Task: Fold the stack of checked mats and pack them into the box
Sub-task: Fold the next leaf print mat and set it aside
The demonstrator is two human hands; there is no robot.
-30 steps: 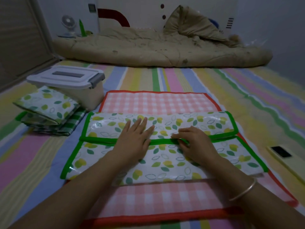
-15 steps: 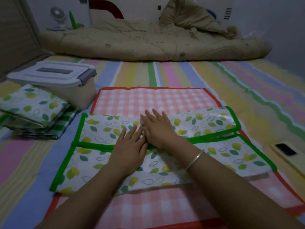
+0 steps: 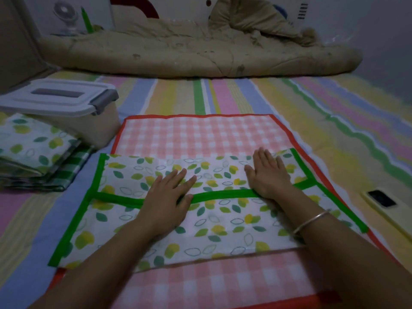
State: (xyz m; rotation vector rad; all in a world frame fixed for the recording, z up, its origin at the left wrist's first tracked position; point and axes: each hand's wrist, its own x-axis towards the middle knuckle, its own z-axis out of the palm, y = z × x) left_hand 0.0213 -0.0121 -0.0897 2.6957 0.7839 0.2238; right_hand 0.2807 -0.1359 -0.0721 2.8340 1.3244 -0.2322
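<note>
Both hands lie flat, fingers straight and spread, palms down on a leaf-print mat [image 3: 200, 221] with a green border. One edge of this mat is folded over toward the person, so a green trim line runs across its middle. The left hand [image 3: 166, 197] rests near the centre, across that folded edge. The right hand [image 3: 268, 175] presses on the folded flap farther to the right; a thin bangle [image 3: 311, 220] circles its wrist. Neither hand grips anything.

The leaf-print mat sits on top of a larger pink checked mat [image 3: 200, 134] with a red border, which shows beyond it at the far and near sides. Both lie on a striped pastel sheet [image 3: 312, 112].

To the left, a pile of folded mats [image 3: 38, 157] rests just beside a plastic box [image 3: 66, 108] whose grey-handled lid is on. A phone [image 3: 381, 198] lies at the right edge. A rumpled beige quilt [image 3: 189, 52] stretches across the far side, with a small fan [image 3: 65, 15] behind it at left.
</note>
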